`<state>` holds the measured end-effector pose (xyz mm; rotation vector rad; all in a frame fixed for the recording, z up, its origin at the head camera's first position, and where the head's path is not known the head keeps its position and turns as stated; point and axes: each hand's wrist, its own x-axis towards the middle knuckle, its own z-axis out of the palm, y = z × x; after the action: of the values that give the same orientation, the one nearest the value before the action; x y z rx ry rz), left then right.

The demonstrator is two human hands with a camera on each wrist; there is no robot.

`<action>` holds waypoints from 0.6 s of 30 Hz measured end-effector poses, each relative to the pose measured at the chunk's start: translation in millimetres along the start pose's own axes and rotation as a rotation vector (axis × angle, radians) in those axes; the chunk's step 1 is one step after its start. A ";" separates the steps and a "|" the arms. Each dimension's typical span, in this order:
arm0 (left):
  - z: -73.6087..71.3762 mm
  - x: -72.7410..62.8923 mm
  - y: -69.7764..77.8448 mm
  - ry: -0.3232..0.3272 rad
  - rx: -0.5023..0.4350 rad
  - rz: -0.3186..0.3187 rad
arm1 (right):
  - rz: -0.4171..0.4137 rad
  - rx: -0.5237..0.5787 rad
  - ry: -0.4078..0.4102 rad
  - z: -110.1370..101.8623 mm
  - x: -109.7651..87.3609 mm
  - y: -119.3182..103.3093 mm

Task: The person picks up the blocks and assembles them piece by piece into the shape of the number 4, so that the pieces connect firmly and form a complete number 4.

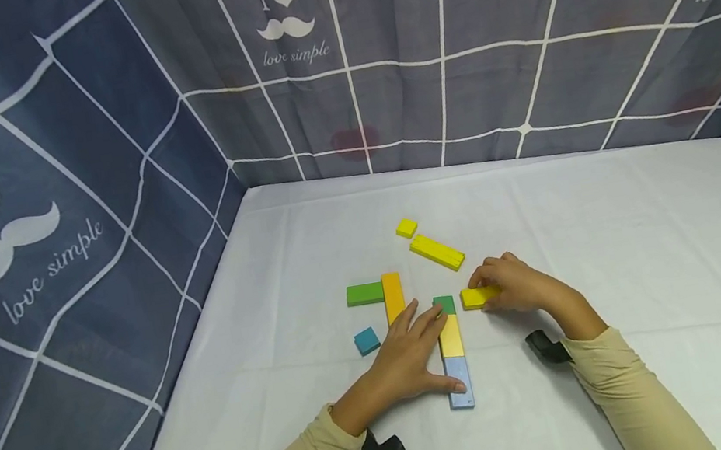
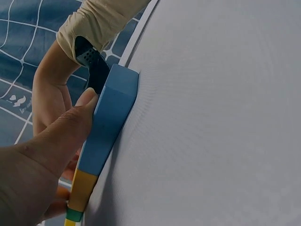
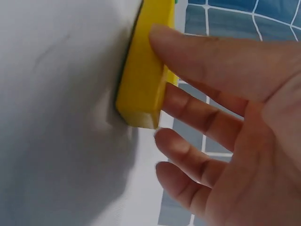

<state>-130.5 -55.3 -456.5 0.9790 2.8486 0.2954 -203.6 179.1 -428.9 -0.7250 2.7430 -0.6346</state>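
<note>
on the white-covered desk (image 1: 631, 237), the right hand (image 1: 515, 285) pinches a yellow block (image 1: 473, 299) between thumb and fingers, just right of the far end of a column of three blocks. the left hand (image 1: 409, 355), fingers spread and grasping nothing, has its thumb touching the light blue block (image 1: 457, 365) at the near end of this column; one fingertip overlaps the left edge of the small green block (image 1: 444, 304) at the far end. the pale yellow block (image 1: 450, 338) lies between these two, end to end with both. left of the column stands an orange block (image 1: 393, 292), lengthwise, its near end hidden by the left hand; a long green block (image 1: 364, 294) meets its left side at a right angle. a teal block (image 1: 367, 341) lies apart, nearer the left wrist. farther out, a long yellow block (image 1: 437, 253) lies diagonally, with a small yellow block (image 1: 407, 228) just beyond it. behind the desk hangs a grey curtain (image 1: 392, 23) with white grid lines
</note>
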 end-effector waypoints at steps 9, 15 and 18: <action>-0.3 1.6 -0.3 -0.001 0.001 0.005 | -0.036 0.006 -0.035 -3.0 -0.3 -6.7; -0.9 1.5 0.3 0.006 0.012 0.009 | -0.015 0.005 -0.047 -4.7 0.5 -10.1; -0.3 1.3 0.7 0.001 0.006 0.007 | -0.009 0.027 -0.070 -3.1 0.2 -10.5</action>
<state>-131.1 -53.9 -456.0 0.9902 2.8488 0.2881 -200.4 171.8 -421.3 -0.7394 2.6634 -0.6343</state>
